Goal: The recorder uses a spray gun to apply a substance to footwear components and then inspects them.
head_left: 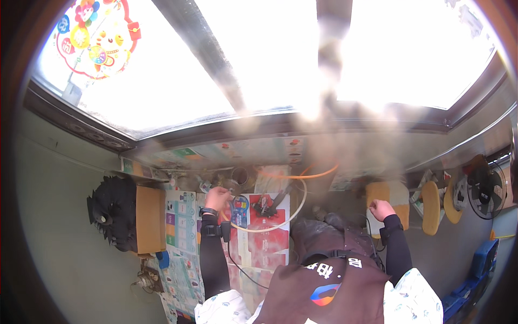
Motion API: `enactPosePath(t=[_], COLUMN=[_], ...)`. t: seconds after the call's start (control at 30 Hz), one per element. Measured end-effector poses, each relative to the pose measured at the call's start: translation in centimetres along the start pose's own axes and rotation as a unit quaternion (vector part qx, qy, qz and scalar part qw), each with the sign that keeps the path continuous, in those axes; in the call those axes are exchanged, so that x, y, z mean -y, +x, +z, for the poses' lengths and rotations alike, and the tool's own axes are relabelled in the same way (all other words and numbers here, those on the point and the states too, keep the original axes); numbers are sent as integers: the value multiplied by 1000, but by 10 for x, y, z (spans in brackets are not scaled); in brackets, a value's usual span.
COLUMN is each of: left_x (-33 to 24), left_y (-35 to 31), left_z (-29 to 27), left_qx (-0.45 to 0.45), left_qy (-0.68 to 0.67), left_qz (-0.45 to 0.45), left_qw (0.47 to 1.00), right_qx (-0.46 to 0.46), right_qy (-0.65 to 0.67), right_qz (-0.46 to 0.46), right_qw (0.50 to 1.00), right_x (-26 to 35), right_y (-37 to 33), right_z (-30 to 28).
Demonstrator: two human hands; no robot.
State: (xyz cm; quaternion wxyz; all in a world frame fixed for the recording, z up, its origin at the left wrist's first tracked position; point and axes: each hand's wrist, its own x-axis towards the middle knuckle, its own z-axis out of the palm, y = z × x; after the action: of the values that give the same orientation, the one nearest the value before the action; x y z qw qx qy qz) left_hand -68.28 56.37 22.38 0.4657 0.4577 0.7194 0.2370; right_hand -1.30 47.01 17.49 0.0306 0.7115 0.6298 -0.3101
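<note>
My left hand, with a dark wristband, is over the left part of the paper-covered work surface. Its fingers are bent together, and what they hold, if anything, is too small to make out. A pale hose curves from beside this hand around to the right. Just right of the hand lies a red and dark object on red printed paper. My right hand is out to the right with curled fingers, in front of a yellow and white padded seat. Anything pinched in it is hidden.
An orange hose lies at the back, near a round dark container. At left, a black ragged bundle adjoins a cardboard box. To the right are wooden stools, a black fan and a blue case. Bright windows fill the far side.
</note>
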Motion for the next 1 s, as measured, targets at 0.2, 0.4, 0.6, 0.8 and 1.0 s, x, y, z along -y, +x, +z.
enactPosePath(t=[0.2,0.4,0.6,0.8,1.0], left_x=[15,20,36,49,137], left_y=[-25,-19,-22,-67,-30], left_z=[-2,3,18,-24,-35], left_qx=[37,-14,0,6,-76], left_qy=[45,-45,44,-43,-225], left_qz=[-41,2,-2,-25,-2], left_qw=[997,999,999,999,971], right_qx=[-19,-12,-22,-34,-23], right_qy=[11,-6,26,18,18], right_qz=[-10,-14,-26,1,18], right_qw=[1000,1000,999,999,999], right_x=[4,-1,10,-4,-12], right_y=[3,4,7,-6,-18], right_z=[-8,-2,-7,-9,-4])
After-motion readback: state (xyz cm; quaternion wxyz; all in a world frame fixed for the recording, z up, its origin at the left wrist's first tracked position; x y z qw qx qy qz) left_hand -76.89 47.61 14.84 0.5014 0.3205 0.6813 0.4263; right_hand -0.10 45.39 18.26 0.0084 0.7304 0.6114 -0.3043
